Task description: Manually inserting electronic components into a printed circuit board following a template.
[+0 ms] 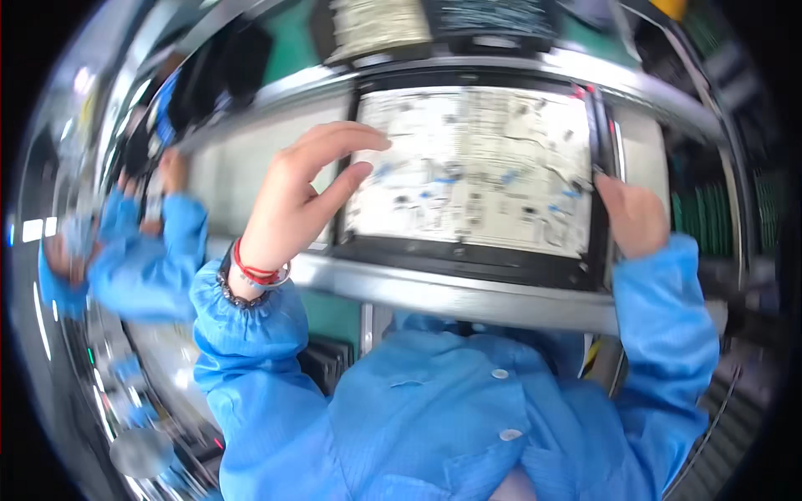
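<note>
A black carrier frame [401,252] lies across the metal rails in front of me. It holds white circuit boards [522,150] dotted with small dark and blue components. Over the boards' left edge hovers my left hand [292,188], its thumb and fingers apart and nothing between them. Red and dark bracelets circle that wrist. At the carrier's right side, my right hand [635,215] grips the frame's edge, thumb lying on it; the other fingers are mostly hidden. The picture is somewhat blurred.
Metal rails [468,294] run along the carrier's near and far sides. Beyond stand bins of pale parts [380,25] and bluish parts [493,15]. Another person in a blue sleeve [146,263] works at the left. Green boards [710,213] stand racked at the right.
</note>
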A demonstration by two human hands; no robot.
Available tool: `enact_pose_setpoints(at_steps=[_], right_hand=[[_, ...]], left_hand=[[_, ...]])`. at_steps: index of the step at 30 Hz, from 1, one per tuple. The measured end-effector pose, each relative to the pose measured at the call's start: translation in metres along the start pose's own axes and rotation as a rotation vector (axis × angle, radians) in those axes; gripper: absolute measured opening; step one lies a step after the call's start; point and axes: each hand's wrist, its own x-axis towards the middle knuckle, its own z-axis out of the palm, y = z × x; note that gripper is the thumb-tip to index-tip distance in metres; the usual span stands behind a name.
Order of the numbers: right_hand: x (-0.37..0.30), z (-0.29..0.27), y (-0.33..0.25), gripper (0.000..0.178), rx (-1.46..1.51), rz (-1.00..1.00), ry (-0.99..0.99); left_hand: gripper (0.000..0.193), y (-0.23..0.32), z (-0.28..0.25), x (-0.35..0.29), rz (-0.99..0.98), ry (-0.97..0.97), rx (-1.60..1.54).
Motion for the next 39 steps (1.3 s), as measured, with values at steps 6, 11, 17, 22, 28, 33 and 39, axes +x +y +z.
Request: enact_pose_setpoints(at_steps=[6,11,17,22,28,33,39], right_hand=[[0.103,0.06,0.058,0.054,0.049,-0.273,-0.259],[0.127,0.066,0.085,0.049,0.451,-0.544,-0.473],[0.128,0.029,0.125,0.047,0.542,-0.532,-0.941],[0.119,0.017,0.144,0.047,0.619,-0.481,-0.881],[0.116,0.022,0.152,0.044,0.671,-0.518,-0.807],[0.116,0.017,0.149,0.039,0.623,-0.537,-0.78],[0.091,-0.008,0.136,0.035,0.653,-0.665,-0.733]], left_hand=[[0.015,-0.038,0.077,-0.124,-0.914,0.609,0.09],[0.024,0.011,0.175,-0.272,-1.453,0.483,0.574],[0.041,0.096,0.288,-0.314,-1.61,0.514,1.042],[0.034,0.111,0.283,-0.36,-1.818,0.394,1.239],[0.044,0.119,0.251,-0.4,-1.852,0.696,0.653],[0.03,0.146,0.194,-0.316,-1.444,0.998,0.463],[0.018,0.247,0.199,-0.065,-0.93,0.738,0.926]])
